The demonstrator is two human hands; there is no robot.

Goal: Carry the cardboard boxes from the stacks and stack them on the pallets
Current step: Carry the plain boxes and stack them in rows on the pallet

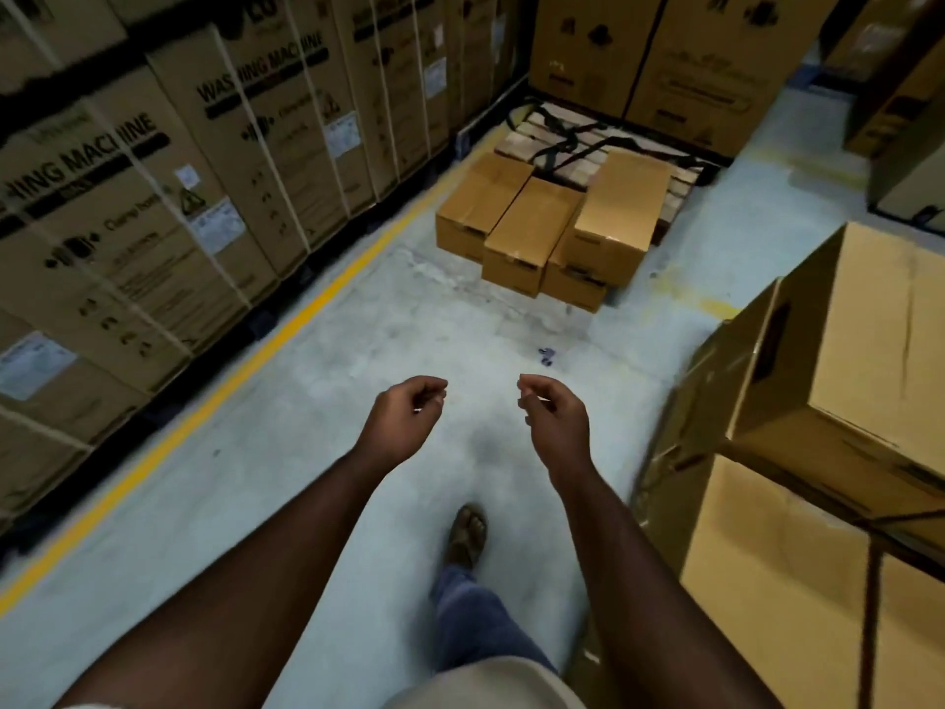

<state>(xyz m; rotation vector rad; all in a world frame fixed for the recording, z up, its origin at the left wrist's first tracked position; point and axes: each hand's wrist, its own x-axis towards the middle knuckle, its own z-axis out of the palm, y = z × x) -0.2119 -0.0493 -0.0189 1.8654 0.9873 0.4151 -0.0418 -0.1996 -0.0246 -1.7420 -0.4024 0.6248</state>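
Observation:
Both my hands hang empty over the grey floor, fingers loosely curled: my left hand [406,409] and my right hand [549,414], a short gap between them. Ahead, a wooden pallet [549,133] lies on the floor with black straps across its slats. Several plain cardboard boxes [532,227] sit on its near end, one box [621,209] stacked on top of another at the right. At my right stands a stack of larger cardboard boxes [844,360], close to my right forearm.
A wall of tall washing-machine cartons [153,186] lines the left side behind a yellow floor line [245,371]. More big cartons [665,58] stand behind the pallet. My sandalled foot [466,534] steps forward on the floor. A small dark scrap [546,355] lies ahead.

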